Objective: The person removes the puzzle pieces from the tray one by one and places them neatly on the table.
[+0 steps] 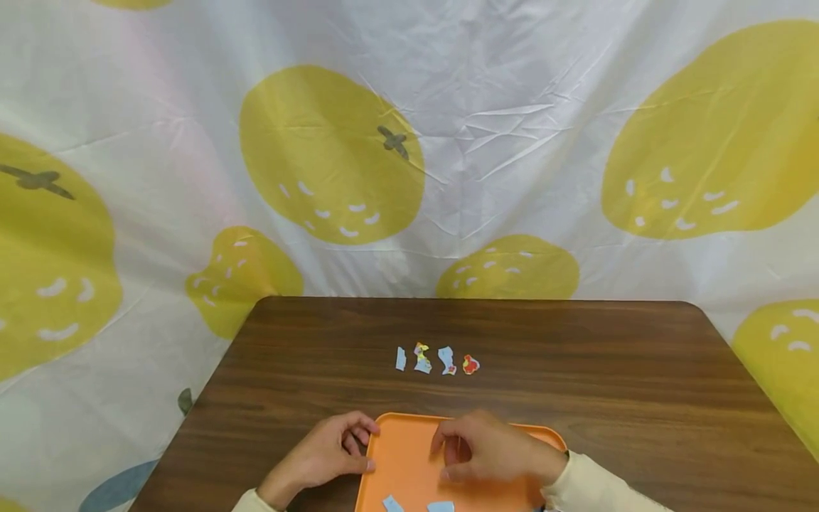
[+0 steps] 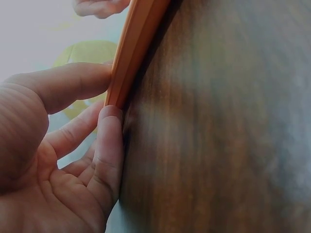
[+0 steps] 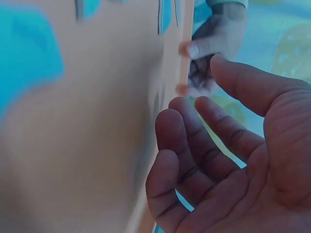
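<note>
An orange tray lies at the near edge of the view on the brown wooden table. At its left side my left hand holds the rim, thumb and a finger on the tray edge in the left wrist view. My right hand hovers over the tray, fingers loosely bent and thumb apart; the right wrist view shows nothing between the fingers. Low on the tray are a light blue flat piece and another light blue piece, both cut off by the frame.
Beyond the tray, irregular puzzle-like pieces lie in a row: a narrow pale blue piece, a yellow-and-blue piece, a blue piece with red and a red-and-yellow piece. A fruit-print curtain hangs behind the table.
</note>
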Tool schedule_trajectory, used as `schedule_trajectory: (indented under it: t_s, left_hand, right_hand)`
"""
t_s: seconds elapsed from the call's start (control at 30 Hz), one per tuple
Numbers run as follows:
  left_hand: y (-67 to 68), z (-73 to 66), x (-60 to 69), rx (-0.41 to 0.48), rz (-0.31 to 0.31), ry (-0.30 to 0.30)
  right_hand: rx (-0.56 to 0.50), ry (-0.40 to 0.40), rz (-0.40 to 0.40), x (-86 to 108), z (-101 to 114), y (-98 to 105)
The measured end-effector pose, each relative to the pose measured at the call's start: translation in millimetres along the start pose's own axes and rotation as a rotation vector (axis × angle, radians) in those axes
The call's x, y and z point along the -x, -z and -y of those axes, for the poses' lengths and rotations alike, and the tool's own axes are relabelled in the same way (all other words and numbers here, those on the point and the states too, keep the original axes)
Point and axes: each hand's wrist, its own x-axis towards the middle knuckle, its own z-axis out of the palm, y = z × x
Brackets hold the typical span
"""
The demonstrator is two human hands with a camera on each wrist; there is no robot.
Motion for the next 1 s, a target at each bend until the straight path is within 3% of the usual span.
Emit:
schedule_trajectory:
  t_s: [0.33,0.7,1.0]
  left_hand:
    - [-0.8,-1.1,-1.3,-0.022,-0.005,-0.006]
    - [-0.3,1.1,0.2,-0.004,-0.004,0.001]
    - [-1.5,0.7,0.0,-0.003,-0.007,0.009]
  right_hand:
    - [0.004,-0.006,0.102,9.7,9.4,-10.0]
    - [0.122,-0.031,0.101,11.2,10.2,-22.1]
    - [0.137,-0.016,0.095,13.5,10.3,-25.6]
